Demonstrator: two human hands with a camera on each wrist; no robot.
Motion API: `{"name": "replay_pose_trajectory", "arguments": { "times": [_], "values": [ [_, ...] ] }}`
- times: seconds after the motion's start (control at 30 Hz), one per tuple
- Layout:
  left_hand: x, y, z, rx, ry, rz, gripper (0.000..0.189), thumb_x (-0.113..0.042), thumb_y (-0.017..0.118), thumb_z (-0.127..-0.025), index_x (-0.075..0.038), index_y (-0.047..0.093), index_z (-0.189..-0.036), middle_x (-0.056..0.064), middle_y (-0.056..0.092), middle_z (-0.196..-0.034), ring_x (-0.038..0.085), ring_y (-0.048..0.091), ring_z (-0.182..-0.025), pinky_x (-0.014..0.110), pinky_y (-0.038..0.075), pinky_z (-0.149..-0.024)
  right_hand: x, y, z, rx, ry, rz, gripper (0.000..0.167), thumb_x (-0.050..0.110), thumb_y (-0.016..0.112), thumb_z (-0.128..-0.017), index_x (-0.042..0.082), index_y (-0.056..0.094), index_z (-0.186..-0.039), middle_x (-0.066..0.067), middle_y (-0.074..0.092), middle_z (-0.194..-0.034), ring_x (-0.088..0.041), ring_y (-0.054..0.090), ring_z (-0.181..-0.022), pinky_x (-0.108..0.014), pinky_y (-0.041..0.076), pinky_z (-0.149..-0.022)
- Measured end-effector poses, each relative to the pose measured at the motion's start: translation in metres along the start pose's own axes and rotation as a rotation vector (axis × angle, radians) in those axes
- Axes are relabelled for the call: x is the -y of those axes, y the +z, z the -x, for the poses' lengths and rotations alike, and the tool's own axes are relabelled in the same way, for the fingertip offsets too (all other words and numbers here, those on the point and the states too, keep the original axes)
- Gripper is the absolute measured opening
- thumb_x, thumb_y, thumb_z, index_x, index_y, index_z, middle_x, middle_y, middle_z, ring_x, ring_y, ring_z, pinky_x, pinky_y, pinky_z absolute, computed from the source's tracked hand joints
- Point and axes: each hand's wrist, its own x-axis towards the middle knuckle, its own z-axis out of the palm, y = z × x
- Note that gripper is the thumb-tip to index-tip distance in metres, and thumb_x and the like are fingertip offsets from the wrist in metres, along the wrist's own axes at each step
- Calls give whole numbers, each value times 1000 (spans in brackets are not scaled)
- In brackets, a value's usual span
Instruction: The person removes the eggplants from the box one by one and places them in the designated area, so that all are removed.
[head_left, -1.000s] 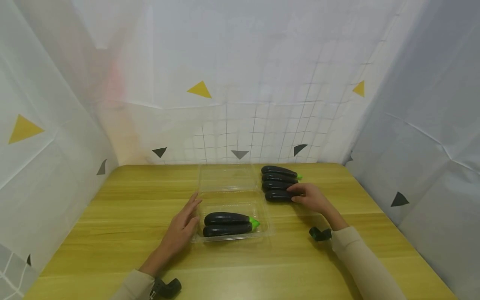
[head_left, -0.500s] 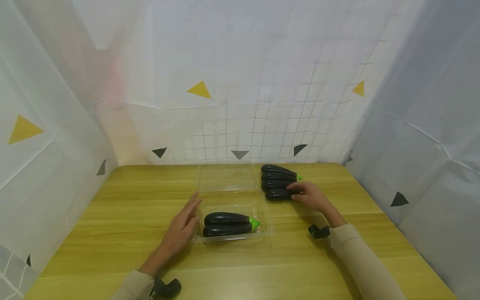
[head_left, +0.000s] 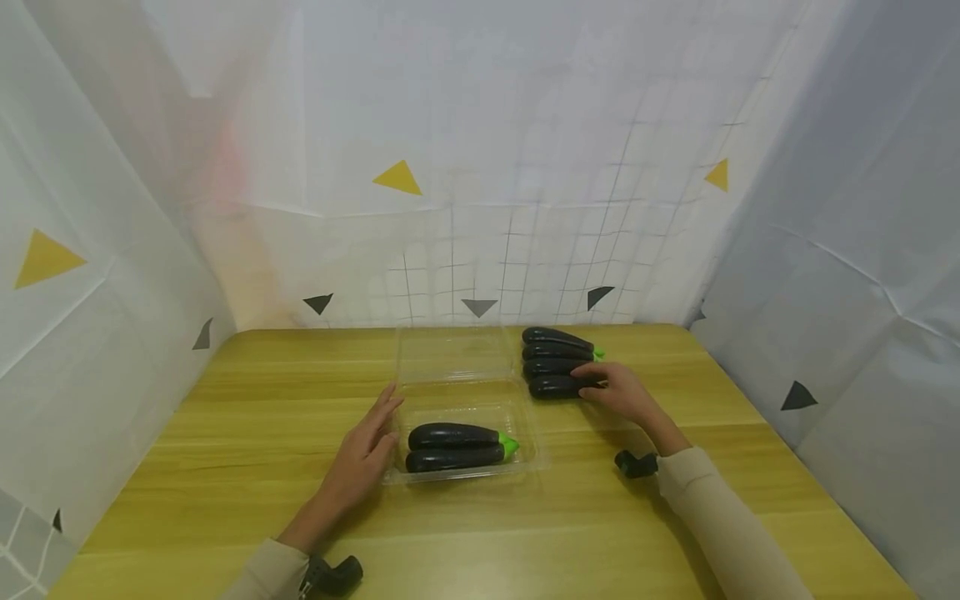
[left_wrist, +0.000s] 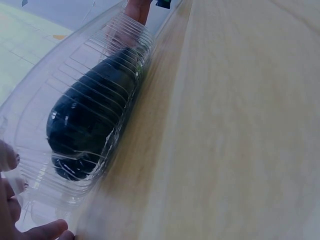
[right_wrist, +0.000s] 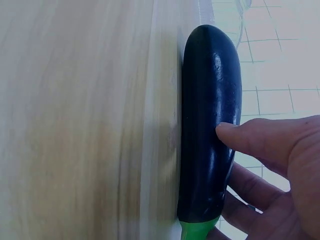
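Note:
Two dark eggplants (head_left: 453,436) with green stems lie side by side in a clear plastic clamshell box (head_left: 468,476). Its lid (head_left: 454,350) is folded back, away from the person. My left hand (head_left: 360,457) rests against the box's left side with its fingers extended. To the right of the lid, several more eggplants (head_left: 557,336) lie in a row. My right hand (head_left: 622,393) holds the nearest one (right_wrist: 210,125) by its stem half, thumb on the near side and fingers behind. That eggplant appears to lie on the table, and the hand partly hides it in the head view.
The wooden table (head_left: 480,542) has white sheets (head_left: 337,250) hung at its back and sides. A black device (head_left: 335,577) is at the left wrist, and another black device (head_left: 636,464) is at the right wrist.
My right hand has shifted slightly to the left and away from the person, with the nearest eggplant moving a little closer to the row. The left hand and the box have stayed in place.

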Motion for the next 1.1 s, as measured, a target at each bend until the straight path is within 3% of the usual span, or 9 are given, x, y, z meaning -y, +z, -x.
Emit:
{"name": "replay_pose_trajectory", "arguments": {
  "times": [0.17, 0.37, 0.5, 0.83, 1.1],
  "values": [
    [-1, 0, 0, -1, -3, 6, 55, 2, 55, -104, -6, 45, -157, 0, 25, -169, 29, 36, -148, 17, 24, -114, 5, -1, 1, 6, 13, -5, 32, 0, 75, -93, -4, 72, -124, -19, 72, -120, -41, 66, -113, -59, 51, -97],
    [-3, 0, -2, -13, 3, -2, 55, 2, 55, -103, -6, 45, -157, 11, 28, -168, 32, 36, -148, 19, 23, -114, 13, -5, 2, 10, 19, -2, 33, 2, 73, -95, -5, 70, -127, -20, 71, -123, -41, 65, -115, -66, 46, -98],
    [-3, -1, -2, -10, 1, -3, 55, 2, 54, -103, -7, 45, -157, 11, 28, -169, 31, 36, -148, 20, 23, -114, 18, -7, 2, 7, 9, 7, 33, 2, 74, -95, -5, 69, -127, -21, 71, -122, -41, 65, -115, -67, 45, -98],
    [-3, -1, 0, -3, -13, 5, 54, 0, 54, -104, -6, 44, -157, 0, 25, -169, 30, 35, -148, 22, 24, -115, 41, -7, -3, -20, -65, -8, 33, 4, 74, -95, -4, 70, -127, -16, 71, -122, -35, 68, -111, -55, 52, -97],
    [-2, -1, -1, 0, -12, -13, 57, 0, 54, -104, -10, 43, -159, 5, 26, -170, 29, 34, -149, 28, 25, -117, 66, -10, -8, -35, -127, -25, 30, 7, 76, -96, 3, 72, -126, -13, 72, -122, -35, 67, -113, -56, 53, -95]
  ]
}}
